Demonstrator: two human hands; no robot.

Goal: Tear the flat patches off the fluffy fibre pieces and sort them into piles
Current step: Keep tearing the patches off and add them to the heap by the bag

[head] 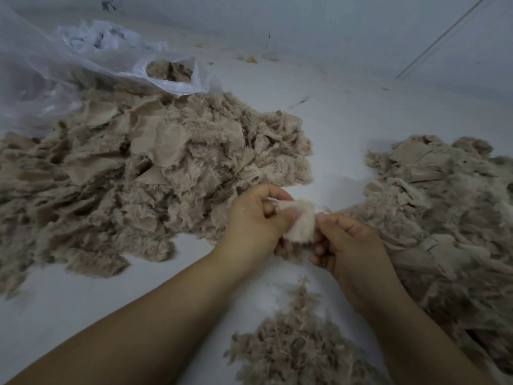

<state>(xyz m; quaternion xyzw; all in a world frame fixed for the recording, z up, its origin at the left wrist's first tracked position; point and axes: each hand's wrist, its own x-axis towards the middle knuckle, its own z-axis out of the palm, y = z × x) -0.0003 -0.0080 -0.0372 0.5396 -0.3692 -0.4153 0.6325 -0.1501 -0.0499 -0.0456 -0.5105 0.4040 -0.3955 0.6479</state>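
Both hands grip one fluffy fibre piece (pixel 301 222) between heaps.

Left hand (pixel 254 220) and right hand (pixel 351 241) fingers curl clamped around it, hiding its edges; any flat patch is indiscernible.

Beige fibre on a pale grey-white floor

The fluffy piles (pixel 166 168) are dull beige-brown; the held piece (pixel 301 222) is paler cream; the plastic bag (pixel 177 84) is translucent white.

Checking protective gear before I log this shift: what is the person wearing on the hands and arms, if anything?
Nothing that shows. The left hand and right hand are bare: no gloves, rings or watch visible. Both forearms are uncovered up to the frame edge, with no sleeve, cuff or wristband in view. A few pale fibre specks cling to the back of the left hand.
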